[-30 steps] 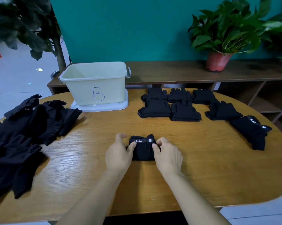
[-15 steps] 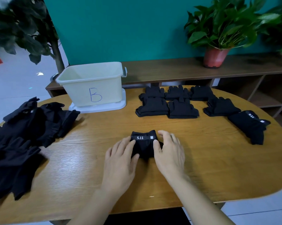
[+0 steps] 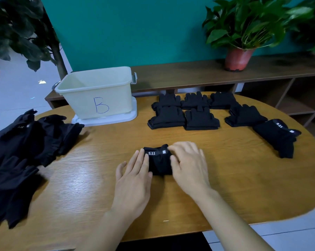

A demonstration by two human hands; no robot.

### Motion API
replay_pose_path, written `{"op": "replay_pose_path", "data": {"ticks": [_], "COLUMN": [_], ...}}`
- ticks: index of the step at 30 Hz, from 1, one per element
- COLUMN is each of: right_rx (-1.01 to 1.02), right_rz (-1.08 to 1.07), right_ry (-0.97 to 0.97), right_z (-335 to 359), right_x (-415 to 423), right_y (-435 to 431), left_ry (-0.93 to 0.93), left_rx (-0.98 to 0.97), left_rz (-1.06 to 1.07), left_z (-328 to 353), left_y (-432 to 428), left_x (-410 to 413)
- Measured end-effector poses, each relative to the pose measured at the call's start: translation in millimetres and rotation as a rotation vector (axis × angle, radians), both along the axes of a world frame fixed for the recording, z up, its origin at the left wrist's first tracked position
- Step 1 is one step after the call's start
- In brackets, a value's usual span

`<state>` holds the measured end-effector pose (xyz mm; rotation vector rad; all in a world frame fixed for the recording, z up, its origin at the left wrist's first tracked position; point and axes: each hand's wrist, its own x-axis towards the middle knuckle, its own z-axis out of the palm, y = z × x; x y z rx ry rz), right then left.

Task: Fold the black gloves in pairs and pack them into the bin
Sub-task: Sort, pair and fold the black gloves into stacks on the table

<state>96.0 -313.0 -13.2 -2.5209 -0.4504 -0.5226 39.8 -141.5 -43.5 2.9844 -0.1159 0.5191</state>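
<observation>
A folded pair of black gloves [image 3: 159, 162] with a white "5.11" label lies in the middle of the wooden table [image 3: 225, 178]. My left hand [image 3: 135, 180] lies flat with fingers together, pressing against the pair's left side. My right hand [image 3: 187, 165] covers its right side, fingers curled over the top edge. Several folded pairs [image 3: 200, 113] are laid out at the back right. A loose pile of unfolded black gloves [image 3: 20, 151] fills the left side. The cream bin [image 3: 96, 91] marked "B" stands open at the back left, on its white lid.
Another folded pair [image 3: 278, 136] with a label lies at the far right near the table's edge. Behind the table runs a low wooden shelf [image 3: 189, 75] with a potted plant [image 3: 238, 57]. A leafy plant [image 3: 26, 33] stands at the back left.
Both hands went from pinching the pair's top corners to pressing flat on its sides. The view tilted slightly.
</observation>
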Motion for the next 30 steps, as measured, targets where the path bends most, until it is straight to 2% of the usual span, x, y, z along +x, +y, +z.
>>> {"op": "replay_pose_path", "data": {"ticks": [2, 4, 6, 9, 16, 21, 30], "right_rx": [-0.158, -0.255, -0.27, -0.306, -0.253, -0.283, -0.336], "right_rz": [0.227, 0.338, 0.352, 0.344, 0.204, 0.042, -0.096], "right_ry": [-0.05, 0.085, 0.193, 0.252, 0.223, 0.129, 0.102], "right_z": [-5.0, -8.5, -11.2, -12.5, -19.0, -32.4, -32.4], "right_x": [2.2, 7.1, 13.5, 17.7, 12.6, 14.0, 33.5], "right_y": [1.4, 1.0, -1.0, 0.0, -19.4, -64.1, -131.8], "left_ry": [-0.004, 0.057, 0.163, 0.247, 0.338, 0.386, 0.374], "left_rx": [-0.021, 0.002, 0.019, -0.02, -0.292, -0.307, -0.281], "left_rz": [-0.044, -0.055, -0.006, 0.024, -0.043, -0.186, -0.325], "left_z": [1.2, -4.3, -12.2, -15.8, -10.4, -6.2, -1.7], "left_y": [-5.6, -10.1, -12.3, -15.8, -34.3, -69.7, -146.0], "left_x": [-4.0, -6.4, -4.1, 5.7, 47.1, 78.9, 116.7]}}
